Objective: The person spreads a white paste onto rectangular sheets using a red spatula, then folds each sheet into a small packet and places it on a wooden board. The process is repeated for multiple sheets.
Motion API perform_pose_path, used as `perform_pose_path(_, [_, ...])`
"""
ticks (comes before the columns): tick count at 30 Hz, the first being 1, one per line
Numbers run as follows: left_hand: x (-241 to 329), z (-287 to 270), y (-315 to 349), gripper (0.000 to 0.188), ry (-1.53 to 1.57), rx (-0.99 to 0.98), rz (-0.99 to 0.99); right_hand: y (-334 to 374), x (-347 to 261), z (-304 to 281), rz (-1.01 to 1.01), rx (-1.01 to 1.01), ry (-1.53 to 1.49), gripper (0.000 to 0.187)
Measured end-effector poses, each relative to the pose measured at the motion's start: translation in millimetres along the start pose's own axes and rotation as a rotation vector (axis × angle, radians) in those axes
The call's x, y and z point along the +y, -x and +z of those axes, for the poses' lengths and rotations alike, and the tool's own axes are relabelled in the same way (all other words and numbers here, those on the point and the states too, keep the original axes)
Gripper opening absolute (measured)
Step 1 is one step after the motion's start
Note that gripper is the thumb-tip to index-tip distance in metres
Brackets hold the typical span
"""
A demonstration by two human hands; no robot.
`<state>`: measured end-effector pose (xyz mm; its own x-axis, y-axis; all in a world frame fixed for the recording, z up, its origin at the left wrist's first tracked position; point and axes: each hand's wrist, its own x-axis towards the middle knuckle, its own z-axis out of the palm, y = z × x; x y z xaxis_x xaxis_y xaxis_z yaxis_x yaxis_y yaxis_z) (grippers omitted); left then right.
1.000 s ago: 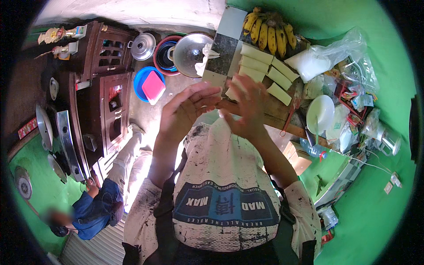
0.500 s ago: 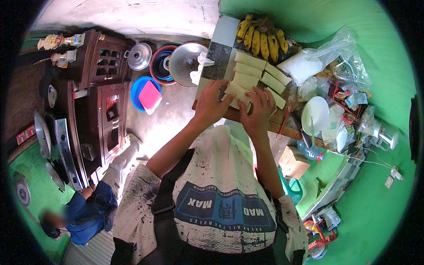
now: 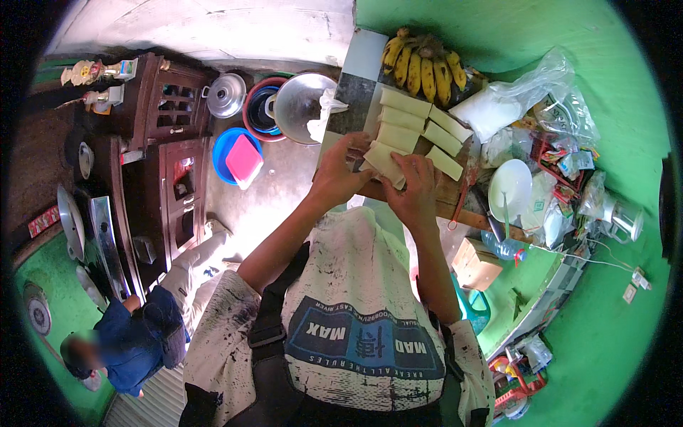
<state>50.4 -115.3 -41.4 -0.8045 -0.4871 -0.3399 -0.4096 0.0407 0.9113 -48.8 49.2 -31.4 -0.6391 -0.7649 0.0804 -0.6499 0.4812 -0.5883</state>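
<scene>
At the table's near edge, a pale, flat-wrapped roll point(image 3: 383, 159) lies at a slant between my hands. My right hand point(image 3: 415, 186) is closed over its right end, fingers bent and thumb below. To the left of the roll, my left hand point(image 3: 341, 169) has its thumb and fingers apart, close to the roll's left end; whether it touches is hard to see. Beyond are similar pale rolls point(image 3: 400, 117) stacked in a column, with a shorter row of rolls point(image 3: 442, 138) to their right. What fills them is hidden.
Bananas point(image 3: 427, 71) lie at the far end. To the right are a plastic bag of white stuff point(image 3: 491, 108), a white plate point(image 3: 509, 189) with a spoon, and a knife point(image 3: 486, 208). A wok point(image 3: 302, 107) and blue basin point(image 3: 220, 158) stand left. Another person point(image 3: 135, 341) is lower left.
My right fingers have shifted left and closed over the roll's right end. My left fingers have drawn back slightly from it. The roll shows more of its top. The other person has changed posture slightly.
</scene>
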Motion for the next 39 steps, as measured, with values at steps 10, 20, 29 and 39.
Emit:
perform_pose_path(10, [-12, 5, 10, 0.072, 0.010, 0.018, -0.013, 6, 18, -33, 0.032, -0.136, 0.054, 0.053])
perform_pose_path(20, [-25, 19, 20, 0.074, 0.169, -0.030, -0.088, -7, -14, -40, -0.014, -0.078, 0.146, 0.046])
perform_pose_path(29, [-17, 24, 28, 0.072, -0.010, 0.028, -0.076, -3, 5, -49, 0.068, -0.111, 0.065, 0.041])
perform_pose_path(39, [-17, 35, 30, 0.069, -0.036, 0.133, 0.071, -3, 15, -52, 0.100, -0.073, -0.139, 0.042])
